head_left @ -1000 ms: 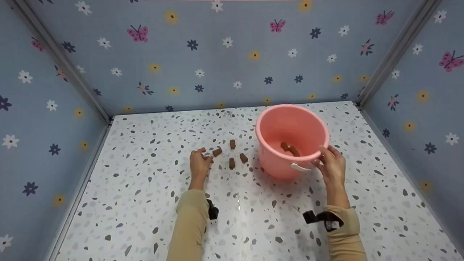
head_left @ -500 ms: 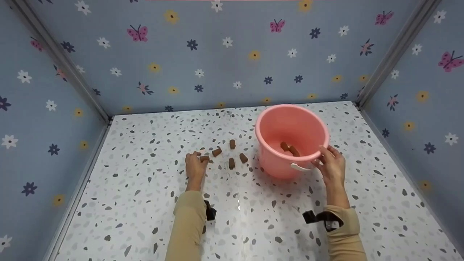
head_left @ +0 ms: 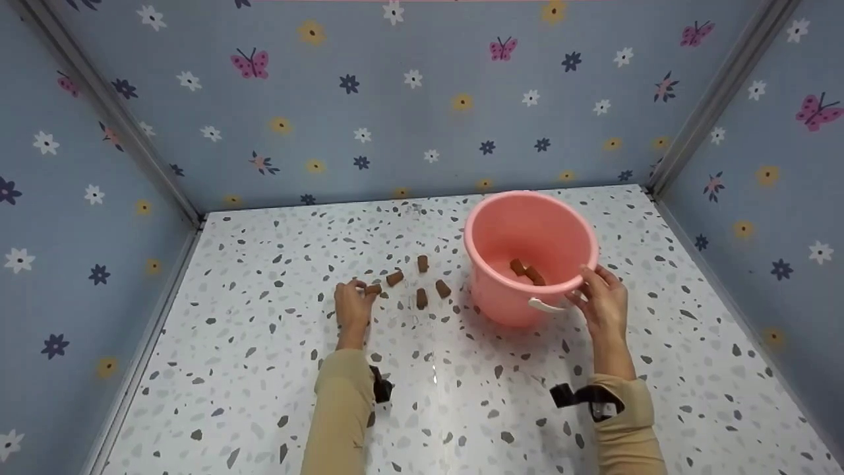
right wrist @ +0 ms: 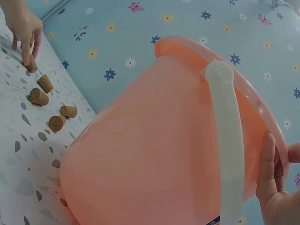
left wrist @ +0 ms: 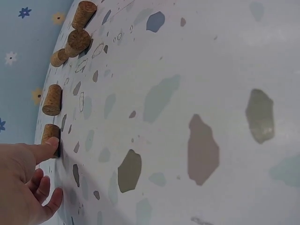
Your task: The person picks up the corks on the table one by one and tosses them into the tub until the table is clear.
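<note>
In the head view my left hand [head_left: 353, 310] pinches a brown cork [head_left: 373, 289] lying on the table, thumb and fingertips at its sides. The left wrist view shows the thumb against that cork [left wrist: 50, 134]. Several more corks lie to its right, among them a tilted cork [head_left: 395, 278] closest to the hand and an upright-looking cork [head_left: 422, 298] nearer me. My right hand [head_left: 603, 303] grips the rim of a pink bucket [head_left: 504, 300], thumb and fingers on either side of it. Two corks [head_left: 535, 275] rest inside at the bottom.
The bucket's white handle [right wrist: 227, 140] hangs down on the near side. White speckled tabletop [head_left: 461, 422] runs beneath everything. Blue walls [head_left: 395, 86] with flowers and butterflies close off the back and both sides.
My left hand has shifted slightly left and toward me, and the cork at its fingertips now shows. The right hand and bucket have stayed in place.
</note>
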Action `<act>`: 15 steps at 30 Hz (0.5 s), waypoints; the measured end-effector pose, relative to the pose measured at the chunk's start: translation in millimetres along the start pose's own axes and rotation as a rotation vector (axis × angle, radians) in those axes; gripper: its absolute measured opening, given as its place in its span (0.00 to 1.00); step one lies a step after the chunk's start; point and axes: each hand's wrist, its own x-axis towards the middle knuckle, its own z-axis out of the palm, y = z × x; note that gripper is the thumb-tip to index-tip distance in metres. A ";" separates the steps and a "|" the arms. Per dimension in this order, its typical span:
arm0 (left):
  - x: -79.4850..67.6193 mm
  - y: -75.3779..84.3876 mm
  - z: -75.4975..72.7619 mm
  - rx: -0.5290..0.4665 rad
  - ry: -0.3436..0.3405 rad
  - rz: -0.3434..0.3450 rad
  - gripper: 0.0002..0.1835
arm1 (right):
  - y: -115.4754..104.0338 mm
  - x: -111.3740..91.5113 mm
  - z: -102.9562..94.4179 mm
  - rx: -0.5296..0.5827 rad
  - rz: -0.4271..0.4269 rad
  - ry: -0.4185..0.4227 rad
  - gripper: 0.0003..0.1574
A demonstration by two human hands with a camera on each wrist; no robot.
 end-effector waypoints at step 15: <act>-1.0 -2.5 -5.7 -0.055 0.022 -0.073 0.09 | 71.4 112.9 -78.3 -0.037 -0.037 -0.036 0.32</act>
